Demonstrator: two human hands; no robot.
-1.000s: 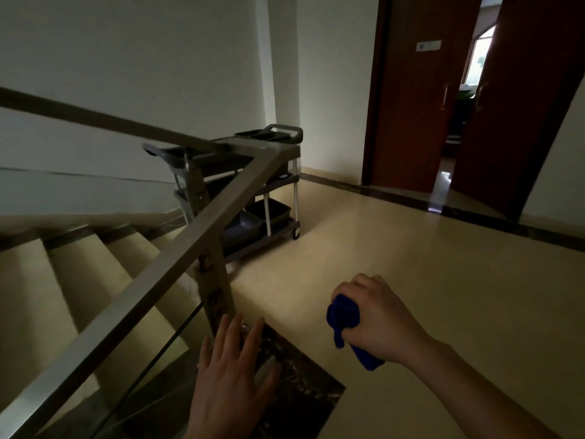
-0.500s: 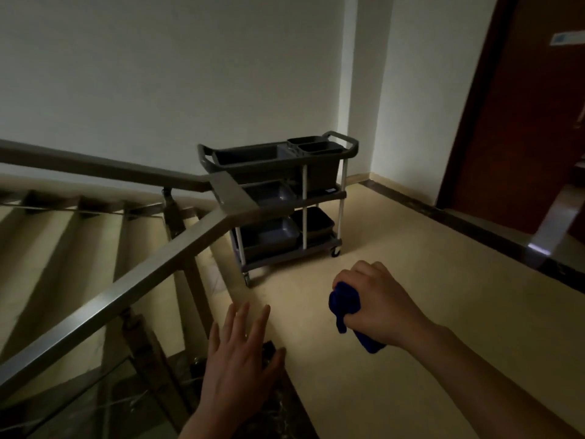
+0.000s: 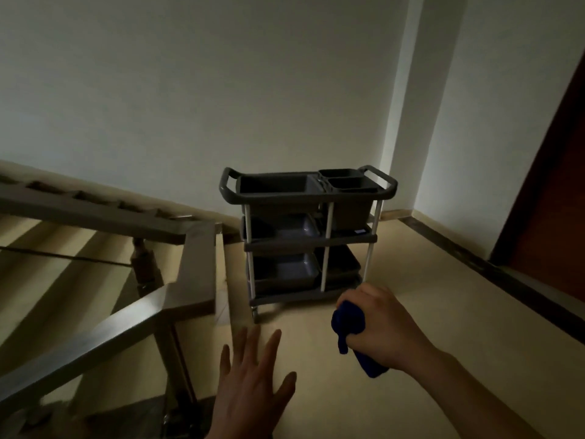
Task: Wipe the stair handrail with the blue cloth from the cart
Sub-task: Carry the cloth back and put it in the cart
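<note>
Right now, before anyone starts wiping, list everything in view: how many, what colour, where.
handrail: one, steel grey, left, turning a corner
stairs: one flight, beige, behind the handrail
cart: one, dark grey, centre, by the wall
tubs: several, grey, on the cart's shelves
door: one, red-brown, right edge
blue cloth: one, bunched in the right hand
left hand: one, open, fingers spread, bottom centre
right hand: one, gripping the blue cloth, right of centre
</note>
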